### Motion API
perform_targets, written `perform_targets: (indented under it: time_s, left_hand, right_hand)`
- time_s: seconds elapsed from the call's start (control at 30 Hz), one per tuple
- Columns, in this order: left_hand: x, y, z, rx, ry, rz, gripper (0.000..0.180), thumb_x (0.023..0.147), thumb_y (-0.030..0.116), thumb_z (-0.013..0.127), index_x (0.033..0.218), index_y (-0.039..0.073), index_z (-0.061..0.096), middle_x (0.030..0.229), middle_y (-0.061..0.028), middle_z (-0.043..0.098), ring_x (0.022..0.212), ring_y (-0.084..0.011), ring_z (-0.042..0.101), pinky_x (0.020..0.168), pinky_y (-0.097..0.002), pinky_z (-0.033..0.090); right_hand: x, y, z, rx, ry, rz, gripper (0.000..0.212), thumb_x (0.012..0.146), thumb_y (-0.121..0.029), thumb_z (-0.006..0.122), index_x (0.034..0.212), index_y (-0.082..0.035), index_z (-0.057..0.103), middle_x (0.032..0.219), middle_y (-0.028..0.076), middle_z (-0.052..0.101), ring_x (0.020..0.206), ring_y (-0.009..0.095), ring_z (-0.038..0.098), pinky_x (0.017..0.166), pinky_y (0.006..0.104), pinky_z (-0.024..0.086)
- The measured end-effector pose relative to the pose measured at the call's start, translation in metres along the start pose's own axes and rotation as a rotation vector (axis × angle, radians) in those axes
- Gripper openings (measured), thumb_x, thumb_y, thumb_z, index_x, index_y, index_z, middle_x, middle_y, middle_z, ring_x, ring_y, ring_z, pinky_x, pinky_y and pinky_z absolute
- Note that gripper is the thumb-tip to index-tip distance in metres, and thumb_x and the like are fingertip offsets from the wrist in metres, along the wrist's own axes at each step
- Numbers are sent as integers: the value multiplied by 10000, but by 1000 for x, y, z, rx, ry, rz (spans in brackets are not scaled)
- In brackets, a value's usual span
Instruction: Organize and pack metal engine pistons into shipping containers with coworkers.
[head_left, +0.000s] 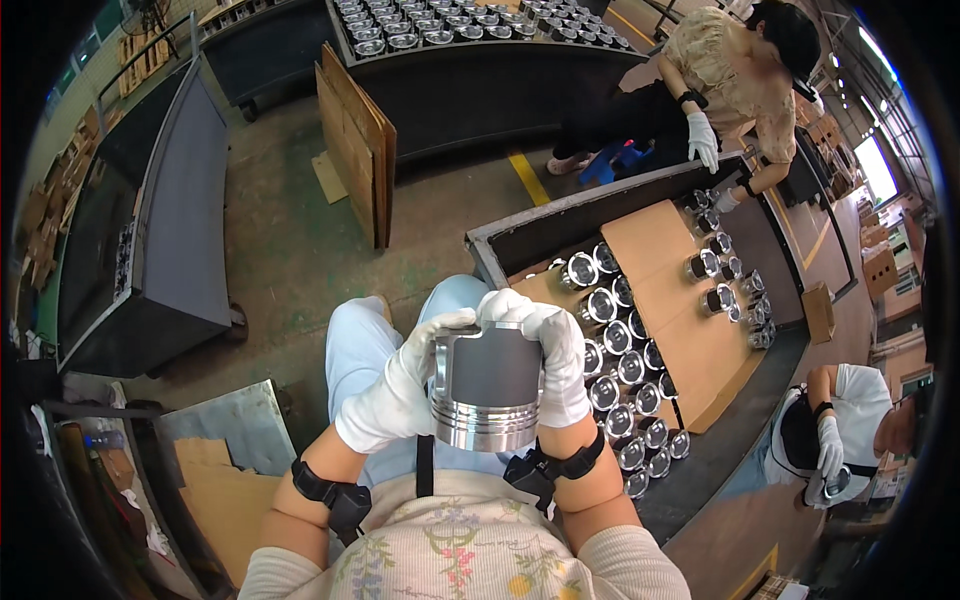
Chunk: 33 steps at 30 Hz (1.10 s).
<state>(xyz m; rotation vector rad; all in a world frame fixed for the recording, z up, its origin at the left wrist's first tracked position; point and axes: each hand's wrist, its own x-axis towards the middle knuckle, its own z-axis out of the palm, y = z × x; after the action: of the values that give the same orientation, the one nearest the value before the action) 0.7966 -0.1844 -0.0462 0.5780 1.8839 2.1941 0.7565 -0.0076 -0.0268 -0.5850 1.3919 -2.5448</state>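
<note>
A metal piston (492, 385) with a dark grey coated skirt and shiny ring grooves is held up in front of my body, its grooved end toward me. My left hand (393, 390), in a white glove, grips its left side. My right hand (552, 345), also gloved in white, wraps over its far end and right side. Some of the fingers are hidden behind the piston. Just right of my hands, rows of similar pistons (630, 367) stand in a large dark metal bin (488, 262).
Cardboard (668, 300) lies among the bin's pistons. A co-worker (735, 90) reaches into its far end; another person (835, 425) at right holds a piston. Cardboard sheets (355, 140) lean on a dark cart (480, 95) full of pistons. Left stands a grey bin (180, 210).
</note>
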Motion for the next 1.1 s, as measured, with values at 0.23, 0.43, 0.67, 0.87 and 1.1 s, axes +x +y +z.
perform_targets:
  time_s: [0.23, 0.43, 0.67, 0.87, 1.1]
  left_hand:
    - [4, 15, -3, 287, 123, 335, 898, 513, 31, 860, 1219, 186, 328, 1290, -159, 393, 1210, -258, 436, 1006, -401, 353]
    - [5, 23, -9, 600, 201, 344, 834, 509, 34, 714, 1281, 167, 426, 1304, -201, 357, 1261, -370, 352, 1088, -462, 245]
    - [16, 25, -1, 717, 274, 408, 993, 559, 157, 807, 1388, 44, 273, 1354, -190, 403, 1252, -348, 418, 1116, -515, 175]
    - [18, 19, -18, 782, 161, 277, 831, 539, 165, 830, 1253, 60, 418, 1197, -162, 546, 1180, -338, 486, 1056, -451, 315]
    - [25, 32, -9, 788, 226, 482, 629, 557, 109, 799, 1086, 76, 458, 1133, -148, 558, 1076, -333, 557, 1062, -512, 320]
  right_hand:
    - [3, 8, 10, -83, 97, 127, 515, 990, -411, 345, 1102, 31, 583, 1042, 105, 584, 959, 152, 539, 884, 282, 409]
    - [-9, 27, 13, -24, 122, 128, 642, 946, -429, 467, 1401, -8, 303, 1307, 84, 468, 1177, 138, 438, 1003, 293, 343]
    - [-9, 24, 16, 482, 187, 336, 768, 859, -515, 549, 1396, -26, 299, 1284, 84, 488, 1164, 172, 485, 996, 322, 395]
    - [-17, 36, 5, 744, 260, 481, 671, 859, -566, 506, 1246, -18, 477, 1160, 110, 582, 1023, 210, 589, 882, 356, 502]
    - [-7, 35, 10, 1009, 294, 531, 484, 904, -475, 503, 1153, -61, 542, 1126, 104, 602, 985, 227, 605, 850, 382, 523]
